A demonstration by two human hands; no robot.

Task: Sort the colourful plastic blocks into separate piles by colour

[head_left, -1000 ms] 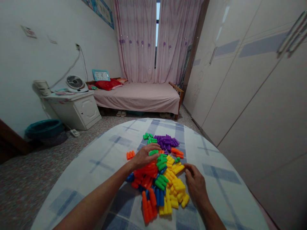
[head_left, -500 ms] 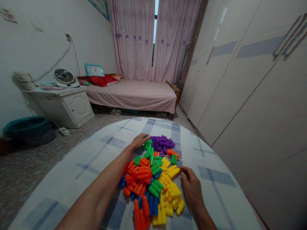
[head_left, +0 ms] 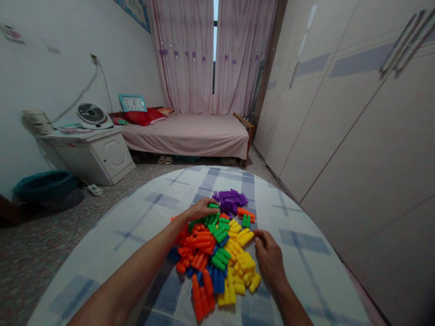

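Note:
Plastic building blocks lie in one heap, mostly grouped by colour. My left hand (head_left: 203, 209) curls over the green building blocks (head_left: 214, 218) in the upper part of the heap, with one green piece between its fingers and thumb. My right hand (head_left: 271, 258) rests on the cloth at the heap's right side, fingers loosely bent and apart. Its fingertips are at the end of a yellow building block (head_left: 245, 238), and I see nothing held. Orange blocks (head_left: 200, 240) lie left, blue blocks (head_left: 216, 280) low in the middle, and purple blocks (head_left: 231, 200) at the far end.
The heap stands on an oval table with a checked cloth (head_left: 156, 199). Beyond are a bed (head_left: 190, 131), a white cabinet (head_left: 113, 154) bearing a fan (head_left: 92, 114), and a teal-lined bin (head_left: 45, 185). A wardrobe (head_left: 340, 136) runs along the right.
My left hand has moved nearer and slightly right, from the far edge of the green blocks to over them, shifting some green pieces. My right hand stays beside the yellow blocks.

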